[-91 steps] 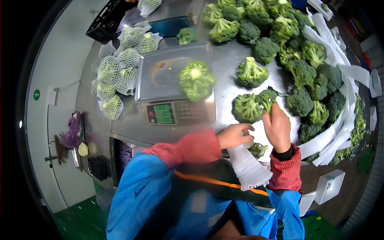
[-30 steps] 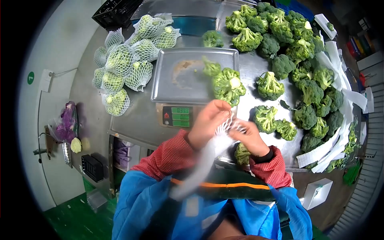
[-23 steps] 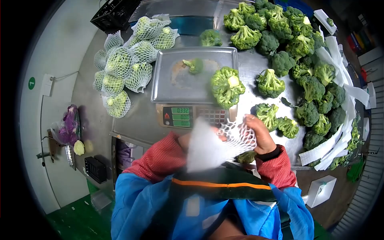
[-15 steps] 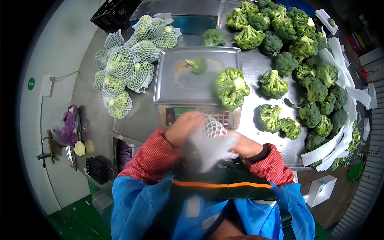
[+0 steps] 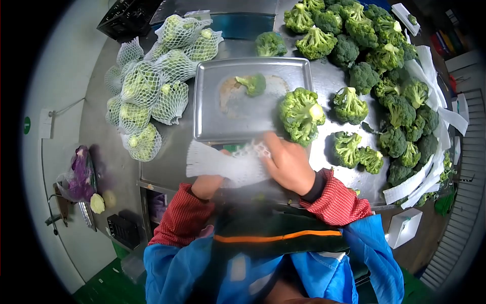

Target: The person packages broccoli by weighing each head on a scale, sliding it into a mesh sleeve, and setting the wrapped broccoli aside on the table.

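A white foam net sleeve [image 5: 223,164] is stretched between my hands just above the front of the scale. My left hand [image 5: 207,186] is closed on its left part from below, with some fingers hidden behind the netting. My right hand [image 5: 292,166] pinches the sleeve's right end. Close beyond that hand, a broccoli head [image 5: 301,117] lies stem up over the right edge of the metal weighing tray [image 5: 207,111]. A small broccoli floret [image 5: 253,84] rests on the tray. The scale's display is mostly covered by the sleeve and hands.
Several broccoli heads in net sleeves [image 5: 144,83] are piled left of the scale. On the right, loose broccoli [image 5: 400,111] forms a large heap beside white foam strips [image 5: 438,137]. A black crate [image 5: 126,20] stands at the back left. Purple cabbage [image 5: 82,172] is far left.
The net sleeve, crumpled near my body before, is now spread sideways and farther forward. My left hand has moved down and left beneath it; my right hand has moved up to its right end.
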Motion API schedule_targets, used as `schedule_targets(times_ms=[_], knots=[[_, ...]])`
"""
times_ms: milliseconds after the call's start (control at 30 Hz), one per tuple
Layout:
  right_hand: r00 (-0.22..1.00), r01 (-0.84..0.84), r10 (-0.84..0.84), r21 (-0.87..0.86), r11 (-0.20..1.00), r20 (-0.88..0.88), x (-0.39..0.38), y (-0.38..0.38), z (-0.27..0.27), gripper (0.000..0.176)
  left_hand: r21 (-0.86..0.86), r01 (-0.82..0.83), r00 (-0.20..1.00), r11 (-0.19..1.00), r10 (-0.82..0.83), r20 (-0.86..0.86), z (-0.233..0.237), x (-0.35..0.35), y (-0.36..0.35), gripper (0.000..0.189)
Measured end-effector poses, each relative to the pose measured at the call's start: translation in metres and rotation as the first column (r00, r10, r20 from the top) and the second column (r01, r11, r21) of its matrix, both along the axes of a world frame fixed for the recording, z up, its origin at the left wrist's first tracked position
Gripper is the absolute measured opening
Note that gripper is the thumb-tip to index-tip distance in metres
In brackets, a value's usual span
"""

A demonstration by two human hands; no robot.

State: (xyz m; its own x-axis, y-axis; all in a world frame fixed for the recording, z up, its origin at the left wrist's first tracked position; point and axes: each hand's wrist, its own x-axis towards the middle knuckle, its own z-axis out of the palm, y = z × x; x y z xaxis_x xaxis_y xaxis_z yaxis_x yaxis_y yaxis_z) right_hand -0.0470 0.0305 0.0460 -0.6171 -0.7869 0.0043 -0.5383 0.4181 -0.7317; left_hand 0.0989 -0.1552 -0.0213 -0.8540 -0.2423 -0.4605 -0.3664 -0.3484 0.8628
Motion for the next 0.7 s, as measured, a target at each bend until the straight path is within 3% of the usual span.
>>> schedule_targets(times_ms=[100, 133, 200, 300, 400, 433, 533, 567, 633, 700], knots=[[0.926, 0.11, -0.072, 0.081, 0.991, -0.37, -0.013, -0.035, 0.005, 0.051, -0.067, -0.048, 0.997, 0.997, 0.052, 0.058, -0.028, -0.008, -0.018, 0.021], [0.901, 0.178, -0.116, 0.111, 0.978, -0.419, -0.019, -0.048, 0.003, 0.052, -0.062, -0.08, 0.995, 0.995, 0.083, 0.059, -0.032, -0.013, -0.021, 0.023], [0.833, 0.31, -0.191, 0.154, 0.938, -0.519, -0.032, -0.074, -0.002, 0.053, 0.074, -0.156, 0.987, 0.985, 0.158, -0.025, 0.016, -0.043, -0.008, 0.029], [0.807, 0.407, -0.227, 0.235, 0.883, -0.545, -0.053, -0.1, -0.014, 0.054, 0.107, -0.104, 0.994, 0.989, 0.105, -0.01, 0.009, -0.063, -0.017, 0.033], [0.724, 0.426, -0.171, 0.238, 0.873, -0.668, -0.068, -0.114, -0.055, 0.039, 0.143, -0.047, 0.999, 0.989, 0.045, 0.02, 0.002, -0.077, -0.02, 0.033], [0.749, 0.397, -0.158, 0.246, 0.884, -0.643, -0.068, -0.115, -0.054, 0.037, 0.12, -0.035, 0.996, 0.992, 0.025, 0.081, 0.011, -0.08, -0.018, 0.034], [0.886, 0.291, -0.132, 0.312, 0.904, -0.444, -0.061, -0.112, -0.04, 0.049, 0.23, -0.09, 0.996, 0.969, 0.092, 0.002, 0.0, -0.081, -0.018, 0.034], [0.919, 0.268, -0.169, 0.252, 0.93, -0.355, -0.056, -0.107, -0.031, 0.049, 0.256, -0.171, 0.98, 0.951, 0.192, -0.056, -0.004, -0.079, -0.017, 0.033], [0.964, 0.232, -0.211, 0.122, 0.965, -0.162, -0.043, -0.092, -0.014, 0.05, 0.142, -0.266, 0.957, 0.953, 0.28, -0.083, -0.005, -0.072, -0.024, 0.033], [0.967, 0.254, -0.248, -0.206, 0.945, 0.055, -0.03, -0.072, -0.013, 0.05, 0.08, -0.274, 0.943, 0.958, 0.284, -0.172, -0.004, -0.065, -0.024, 0.033]])
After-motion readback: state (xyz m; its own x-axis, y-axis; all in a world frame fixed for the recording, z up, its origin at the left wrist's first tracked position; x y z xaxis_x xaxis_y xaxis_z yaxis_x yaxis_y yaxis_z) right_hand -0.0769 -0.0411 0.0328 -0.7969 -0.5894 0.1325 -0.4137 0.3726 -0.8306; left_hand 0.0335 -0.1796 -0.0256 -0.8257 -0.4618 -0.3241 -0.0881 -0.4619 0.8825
